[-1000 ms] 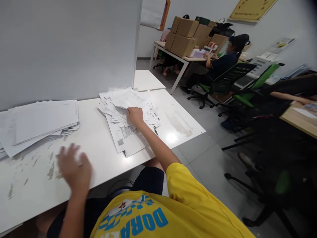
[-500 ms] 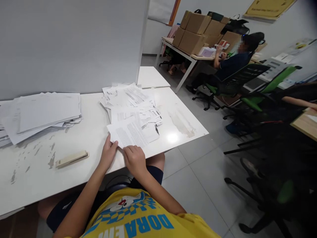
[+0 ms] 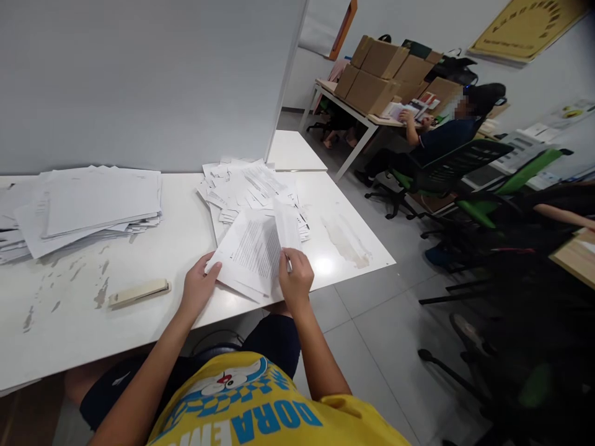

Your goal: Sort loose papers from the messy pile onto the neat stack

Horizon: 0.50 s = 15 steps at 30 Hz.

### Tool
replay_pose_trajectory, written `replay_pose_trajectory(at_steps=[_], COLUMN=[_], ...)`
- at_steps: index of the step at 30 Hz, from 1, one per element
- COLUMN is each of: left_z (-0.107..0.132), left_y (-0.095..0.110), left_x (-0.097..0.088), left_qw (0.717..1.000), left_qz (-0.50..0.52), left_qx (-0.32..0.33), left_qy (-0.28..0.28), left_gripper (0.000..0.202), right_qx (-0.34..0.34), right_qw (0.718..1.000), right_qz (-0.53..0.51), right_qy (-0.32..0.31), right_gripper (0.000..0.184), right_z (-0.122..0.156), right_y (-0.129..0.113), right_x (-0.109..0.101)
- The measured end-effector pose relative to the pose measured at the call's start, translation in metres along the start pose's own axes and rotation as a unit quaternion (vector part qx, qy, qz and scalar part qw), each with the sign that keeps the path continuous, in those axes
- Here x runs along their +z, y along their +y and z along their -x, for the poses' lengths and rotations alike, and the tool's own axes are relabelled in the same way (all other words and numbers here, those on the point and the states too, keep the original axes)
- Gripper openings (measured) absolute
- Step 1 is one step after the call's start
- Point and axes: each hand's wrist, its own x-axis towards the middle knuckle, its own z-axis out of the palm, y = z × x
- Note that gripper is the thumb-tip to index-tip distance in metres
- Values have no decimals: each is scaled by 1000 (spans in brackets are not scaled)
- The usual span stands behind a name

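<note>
Printed paper sheets are held between my two hands, over the front edge of the white table. My left hand pinches their left edge, thumb on top. On the other side my right hand is closed on the right part of the paper, where a sheet is bent upward. Just behind lies a loose, untidy pile of papers, partly covered by the held sheets. A beige stapler rests on the table left of my left hand.
A thick stack of papers lies at the left of the white table, against a grey partition. Beyond, a person sits at a desk with cardboard boxes. Office chairs stand to the right.
My right hand has moved right along the paper, and a sheet is now bent up there. The held papers have come nearer the table edge. The view has shifted slightly.
</note>
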Motion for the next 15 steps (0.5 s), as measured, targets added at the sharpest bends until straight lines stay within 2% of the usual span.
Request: replay_pose_trajectory(at_steps=[2,5,7,9,11,13,14,15], left_z=[4,16,27,40,49,54,55,56], left_y=[10,30,43,52,55,53,49,45], left_x=[-16,-49,-73,-93,-107,-113,-112,-110], left_qw=[998,980,955,918,869,826,818,826], left_qz=[-66,-192,-267,-309,-332,-344,-338,-317], left_qx=[8,46,123,246,366,442,456,449], left_qy=[-11,-31,-38,-30,8,63,94,125], left_gripper=[63,56,47,37,32,35,37,39], right_qx=[12,44,62,78,103,138,157,174], right_qw=[999,990,979,961,924,869,845,830], right_qz=[11,5,-46,-136,-254,-378,-428,-465], right_qy=[-34,-135,-189,-226,-266,-288,-278,-253], right_gripper=[31,29,37,47,50,42,35,29], right_z=[-21,-50,-60,-61,-55,-44,-37,-28], right_y=[6,3,-6,-17,-26,-30,-31,-31], right_x=[14,34,41,42,37,31,29,26])
